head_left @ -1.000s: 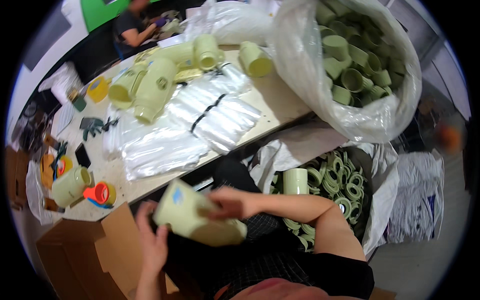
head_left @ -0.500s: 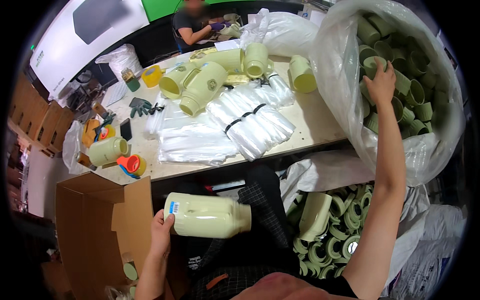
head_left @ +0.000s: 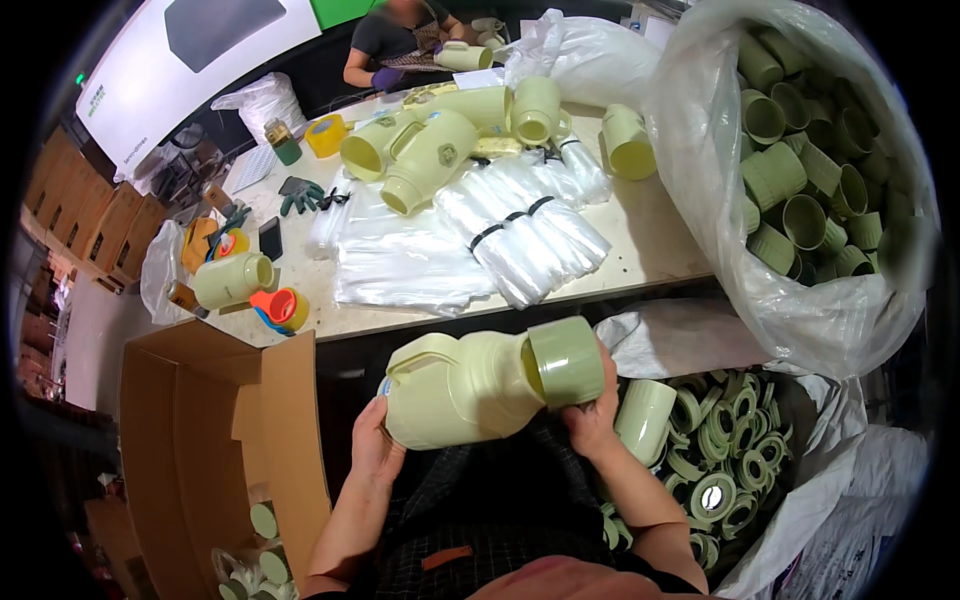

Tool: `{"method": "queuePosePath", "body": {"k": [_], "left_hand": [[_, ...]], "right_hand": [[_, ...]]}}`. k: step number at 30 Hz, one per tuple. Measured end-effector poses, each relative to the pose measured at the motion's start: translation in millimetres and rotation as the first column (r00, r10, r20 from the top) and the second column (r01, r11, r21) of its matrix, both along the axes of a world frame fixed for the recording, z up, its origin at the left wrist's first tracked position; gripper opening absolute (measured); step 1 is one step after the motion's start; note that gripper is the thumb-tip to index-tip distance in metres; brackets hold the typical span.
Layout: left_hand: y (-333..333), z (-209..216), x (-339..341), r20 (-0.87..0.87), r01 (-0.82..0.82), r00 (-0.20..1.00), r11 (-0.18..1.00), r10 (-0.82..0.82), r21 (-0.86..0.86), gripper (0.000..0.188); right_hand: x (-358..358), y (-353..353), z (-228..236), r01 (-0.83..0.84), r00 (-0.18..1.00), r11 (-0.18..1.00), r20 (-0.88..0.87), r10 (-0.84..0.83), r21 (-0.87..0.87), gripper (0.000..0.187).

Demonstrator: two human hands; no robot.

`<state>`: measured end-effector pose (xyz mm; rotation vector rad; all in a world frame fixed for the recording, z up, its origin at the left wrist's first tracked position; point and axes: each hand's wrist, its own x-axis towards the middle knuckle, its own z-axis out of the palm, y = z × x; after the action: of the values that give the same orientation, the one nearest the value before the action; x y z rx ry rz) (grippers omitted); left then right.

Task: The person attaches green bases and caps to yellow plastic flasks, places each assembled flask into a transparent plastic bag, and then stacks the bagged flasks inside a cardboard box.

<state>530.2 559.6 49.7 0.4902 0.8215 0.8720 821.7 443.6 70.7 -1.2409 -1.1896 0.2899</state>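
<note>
A pale green thermos jug point(head_left: 455, 395) lies sideways over my lap, its handle upward and its neck pointing right. My left hand point(head_left: 377, 440) grips it around the base end. In my right hand point(head_left: 597, 415) is a darker green cup-shaped lid point(head_left: 570, 362), its open side facing the jug's neck. The lid's rim overlaps the neck at a slight tilt; I cannot tell how far it is on. Below my right hand, a pale green cylinder point(head_left: 645, 420) lies among several green rings point(head_left: 750, 468) in a sack.
A large clear plastic bag point(head_left: 690, 180) of green cups stands at the right. On the table point(head_left: 650, 225) lie more jugs point(head_left: 430, 160), bundled plastic sleeves point(head_left: 520, 235), tape point(head_left: 325, 136) and gloves point(head_left: 300, 195). An open carton point(head_left: 200, 440) stands at the left. A co-worker point(head_left: 400, 45) sits across the table.
My right hand has come from the bag of cups back to my lap, bringing a lid to the jug's neck. The jug has moved slightly right and turned, handle now up.
</note>
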Motion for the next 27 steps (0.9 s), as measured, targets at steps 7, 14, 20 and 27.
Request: {"method": "queuePosePath", "body": {"k": [7, 14, 20, 27], "left_hand": [[-26.9, -5.8, -37.2, 0.040, 0.140, 0.990, 0.981, -0.136, -0.135, 0.040], [-31.4, 51.1, -3.6, -0.146, -0.240, 0.934, 0.873, 0.327, 0.425, 0.017], [32.2, 23.6, -24.2, -0.479, 0.035, 0.741, 0.685, 0.471, 0.728, 0.041], [73.4, 32.2, 29.7, -0.277, 0.396, 0.918, 0.663, -0.283, 0.635, 0.018]], "right_hand": [[-12.6, 14.2, 68.7, -0.438, 0.833, 0.884, 0.444, 0.331, 0.164, 0.084], [-38.3, 14.2, 16.3, -0.068, 0.963, 0.992, -0.265, 0.037, -0.107, 0.077], [-70.8, -9.1, -27.9, -0.042, 0.957, 0.981, -0.290, -0.015, -0.188, 0.073], [-56.5, -87.0, -48.6, -0.037, 0.998, 0.949, 0.034, 0.050, -0.314, 0.059]]}}
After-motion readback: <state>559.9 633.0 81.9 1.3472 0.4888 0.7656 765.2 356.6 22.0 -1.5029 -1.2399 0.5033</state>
